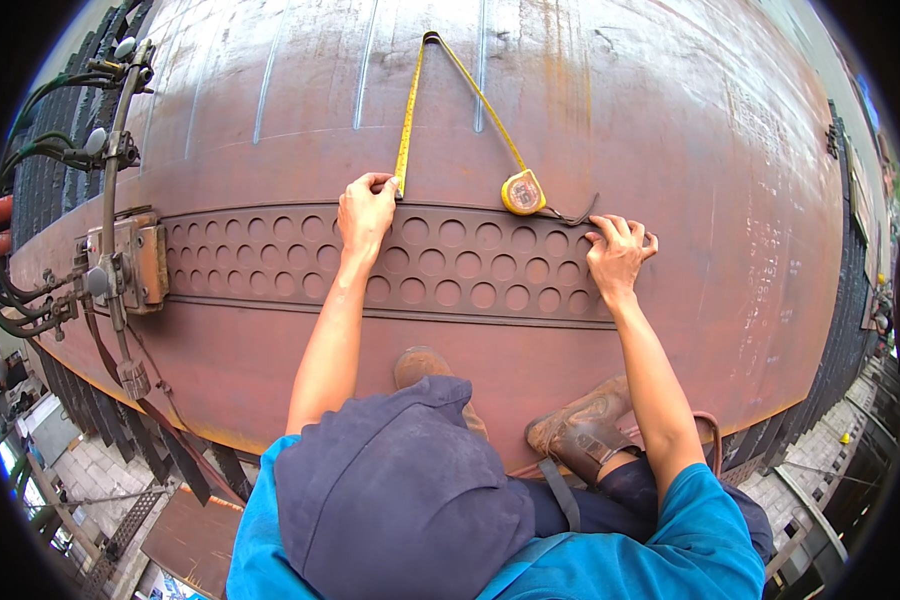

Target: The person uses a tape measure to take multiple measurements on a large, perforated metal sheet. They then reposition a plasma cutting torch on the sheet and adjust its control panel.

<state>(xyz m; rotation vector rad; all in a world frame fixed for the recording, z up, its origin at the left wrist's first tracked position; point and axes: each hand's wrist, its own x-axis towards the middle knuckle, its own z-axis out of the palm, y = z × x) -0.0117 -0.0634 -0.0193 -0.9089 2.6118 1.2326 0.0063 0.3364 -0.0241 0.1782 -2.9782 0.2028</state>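
My left hand (368,210) pinches the end of a yellow tape measure blade (407,130) at the far edge of a dark perforated track (450,262). The blade runs away from me, folds over at its far point and comes back to the tape measure case (522,191). That yellow case lies on the steel plate (670,180), by the track's far edge, with a thin dark strap (568,218) trailing from it. My right hand (620,250) rests at the track's right end, close to the strap, its fingers apart and slightly bent. Whether its fingertips touch the strap is unclear.
A carriage (130,262) with an upright rod, torches and dark hoses sits at the track's left end. My brown boots (582,428) stand on the plate on the near side of the track. Dark upright slats (836,300) border the plate, with lower floor beyond.
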